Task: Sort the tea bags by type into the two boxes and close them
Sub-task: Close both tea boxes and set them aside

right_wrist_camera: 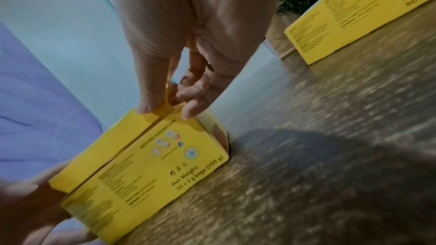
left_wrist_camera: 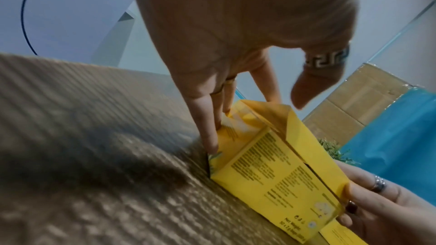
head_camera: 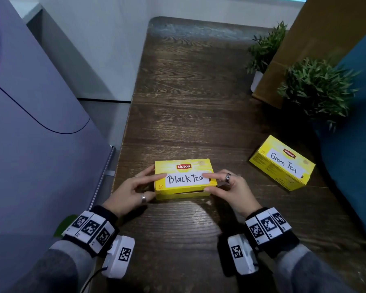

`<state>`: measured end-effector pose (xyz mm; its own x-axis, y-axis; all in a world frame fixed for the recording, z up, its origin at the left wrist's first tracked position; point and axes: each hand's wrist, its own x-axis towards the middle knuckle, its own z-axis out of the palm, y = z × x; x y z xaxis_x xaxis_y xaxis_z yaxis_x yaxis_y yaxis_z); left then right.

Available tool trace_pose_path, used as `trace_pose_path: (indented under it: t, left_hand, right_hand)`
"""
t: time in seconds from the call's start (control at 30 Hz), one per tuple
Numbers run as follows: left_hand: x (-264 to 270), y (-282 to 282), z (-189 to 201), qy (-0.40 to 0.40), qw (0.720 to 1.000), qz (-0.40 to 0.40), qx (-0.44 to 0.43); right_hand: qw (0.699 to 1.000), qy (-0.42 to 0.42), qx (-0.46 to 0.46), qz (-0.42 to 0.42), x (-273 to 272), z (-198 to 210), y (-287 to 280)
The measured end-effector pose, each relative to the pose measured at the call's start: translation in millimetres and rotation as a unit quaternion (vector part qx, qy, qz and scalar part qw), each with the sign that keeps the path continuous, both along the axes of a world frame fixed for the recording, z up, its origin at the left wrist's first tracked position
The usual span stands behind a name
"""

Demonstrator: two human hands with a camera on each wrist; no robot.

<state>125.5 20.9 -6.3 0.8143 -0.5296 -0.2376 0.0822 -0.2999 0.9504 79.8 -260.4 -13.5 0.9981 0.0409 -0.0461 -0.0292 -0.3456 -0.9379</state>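
Left hand [head_camera: 129,193] and right hand [head_camera: 230,190] pinch opposite ends of the Black Tea box [head_camera: 185,178]; its lid is slightly raised on the wooden table [head_camera: 188,102].

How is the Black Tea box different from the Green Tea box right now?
The Black Tea box sits square in front, and its lid is not fully down; the Green Tea box lies turned, off to the right, lid shut. The left hand and right hand hold the Black Tea box; nobody touches the Green Tea box. Both are yellow.

Black Tea box [head_camera: 185,178]: yellow, white handwritten label, red logo. Green Tea box [head_camera: 281,162]: same. Table [head_camera: 188,102]: dark brown woodgrain. Wristbands [head_camera: 91,227]: black-and-white square codes. Plants [head_camera: 317,87]: green.
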Motion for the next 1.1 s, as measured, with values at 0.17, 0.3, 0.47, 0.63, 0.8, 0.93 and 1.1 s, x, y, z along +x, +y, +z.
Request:
trace_pose_path:
  t: [0.17,0.3,0.47,0.63,0.8,0.93,1.1]
  left_hand:
    - [-3,-6,-11,-0.082,0.995,0.055,0.025]
    - [-6,-10,-17,-0.156,0.982,0.086,0.061]
    - [-6,-12,-23,-0.178,0.976,0.102,0.073]
    - [-8,-11,-23,-0.194,0.974,0.086,0.083]
    - [-8,-15,-16,-0.179,0.975,0.095,0.085]
    - [9,-16,3,-0.166,0.973,0.104,0.118]
    - [40,-6,22,-0.08,0.977,0.063,0.189]
  right_hand:
    - [0.999,-0.038,-0.026,-0.02,-2,-10,6]
    - [0.996,-0.062,-0.046,-0.032,-2,-15,8]
    - [0.994,-0.081,-0.073,-0.018,-3,-15,8]
    - [0.992,-0.081,-0.095,-0.026,-6,-19,6]
    - [0.991,-0.09,-0.092,-0.044,-7,-16,9]
    - [0.993,-0.052,-0.097,-0.035,2,-12,11]
    - [0.989,-0.009,-0.149,0.001,24,4,17]
